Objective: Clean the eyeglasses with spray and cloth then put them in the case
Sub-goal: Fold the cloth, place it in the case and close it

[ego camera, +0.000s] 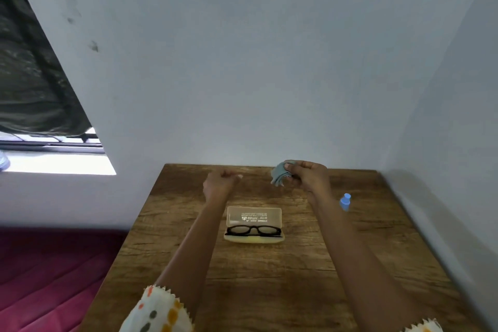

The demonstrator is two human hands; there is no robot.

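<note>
As I watch, right hand (307, 176) fingers pinch the cloth (279, 174), left hand (219, 183) curls empty; eyeglasses (253, 229) lie in the open case (253, 214), lid print unreadable, spray bottle (345, 201) at right.

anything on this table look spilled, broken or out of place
Nothing stands out. The eyeglasses lie straight in the open case, the blue spray bottle stands on the table near its right edge with no wet patch showing, and the right hand holds the crumpled cloth.
</note>
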